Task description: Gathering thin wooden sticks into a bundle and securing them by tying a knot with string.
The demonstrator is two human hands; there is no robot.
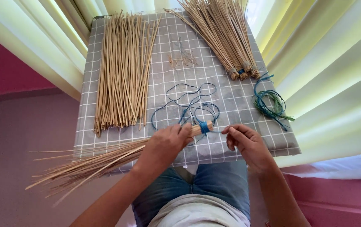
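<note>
Gripping stick bundle [104, 162] near its bound end – left hand [165, 143], right hand [245, 141] fingers pinching blue cord [189, 107]

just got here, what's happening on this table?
A person's left hand grips a bundle of thin sticks near its end, where blue cord is wrapped around it. The right hand pinches the cord's strand. Loose sticks, tied bundles and a coil of green-blue cord lie on the checked cloth.

Left hand [165, 145] gripping stick bundle [104, 162], right hand [245, 141] pinching blue cord [189, 105].
</note>
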